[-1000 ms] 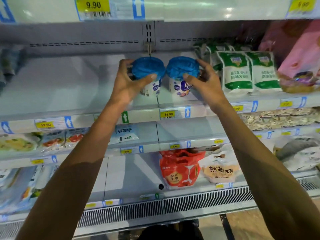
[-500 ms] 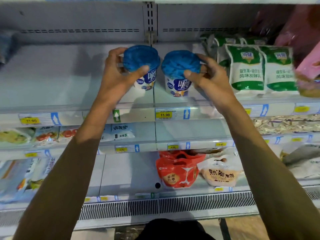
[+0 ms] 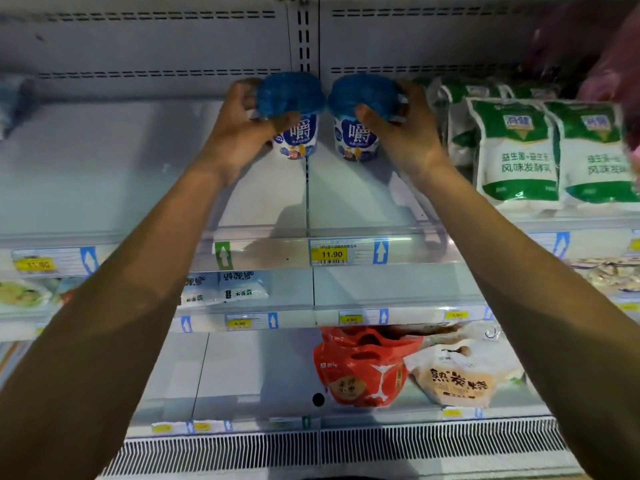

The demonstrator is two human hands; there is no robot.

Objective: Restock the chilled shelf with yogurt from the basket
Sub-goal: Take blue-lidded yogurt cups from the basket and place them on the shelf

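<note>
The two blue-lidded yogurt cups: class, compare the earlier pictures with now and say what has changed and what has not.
Both yogurt cups, the left cup and the right cup, have gone deeper onto the shelf, toward the back wall. Left hand and right hand keep their grip around the blue lids. The green pouches beside them have not moved.

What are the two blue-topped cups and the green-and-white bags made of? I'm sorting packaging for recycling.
Left yogurt cup and right yogurt cup: printed glossy walls, plastic or coated paper; blue tops look like crinkled film, likely plastic. Green-and-white bags: soft plastic film, shown by their puffy, creased shape and slight sheen.
</note>
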